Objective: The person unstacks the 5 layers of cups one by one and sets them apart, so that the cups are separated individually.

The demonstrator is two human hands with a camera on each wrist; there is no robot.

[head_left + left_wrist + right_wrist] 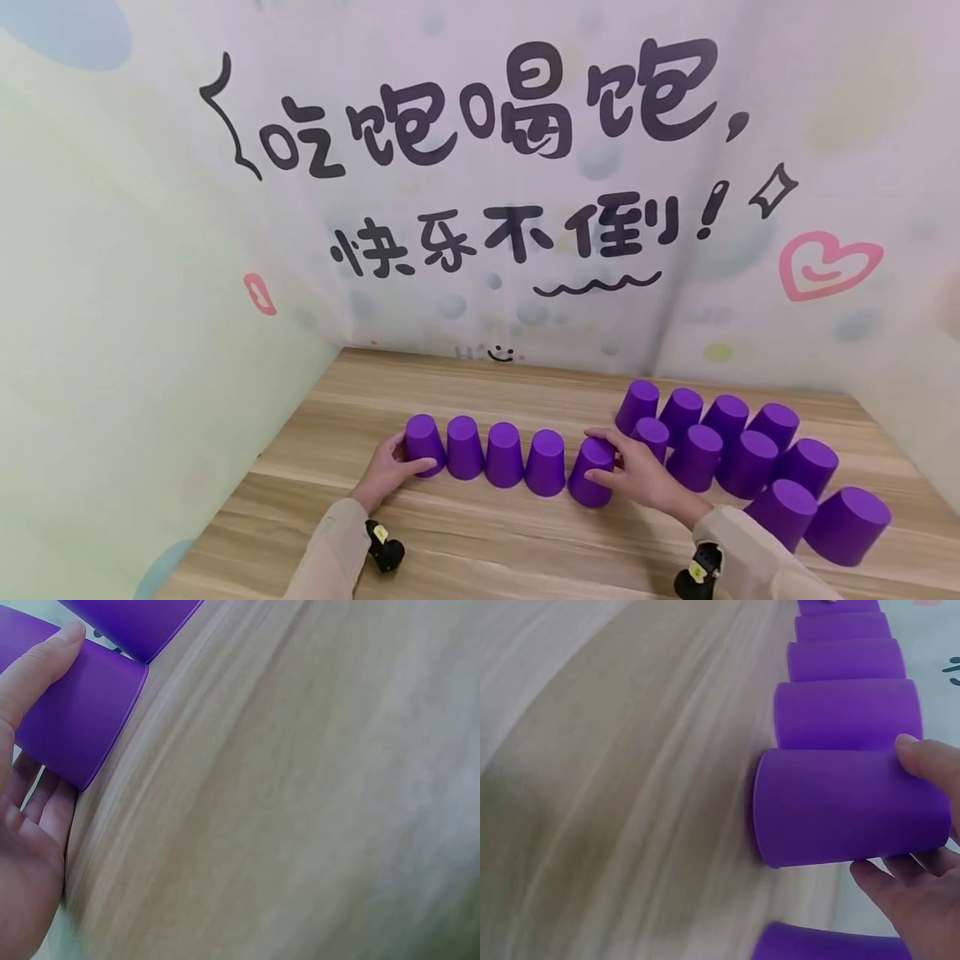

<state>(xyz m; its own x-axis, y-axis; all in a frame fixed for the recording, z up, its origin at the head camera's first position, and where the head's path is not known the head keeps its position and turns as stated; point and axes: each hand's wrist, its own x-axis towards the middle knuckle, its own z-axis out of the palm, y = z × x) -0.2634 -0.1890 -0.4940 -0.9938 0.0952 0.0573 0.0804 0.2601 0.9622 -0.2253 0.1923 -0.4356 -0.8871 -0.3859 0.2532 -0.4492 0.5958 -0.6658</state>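
Observation:
Purple cups stand upside down in a row across the wooden table. My left hand (384, 475) holds the leftmost cup (422, 442), thumb across its front and the other fingers at its far left side. At the right end of the row, my right hand (643, 473) grips another cup (591, 477) from its right side, near the closed top. In the right wrist view this cup (847, 806) sits with its rim at the tabletop, thumb on one side and fingers on the other. Between the hands are three more cups, the middle one (504, 456) among them.
Several more upside-down purple cups, such as one front cup (849, 527), stand in staggered rows on the right, some close behind my right hand and forearm. The wooden table (480, 550) meets a printed backdrop (450, 317) at the back and a pale wall (150, 333) at left.

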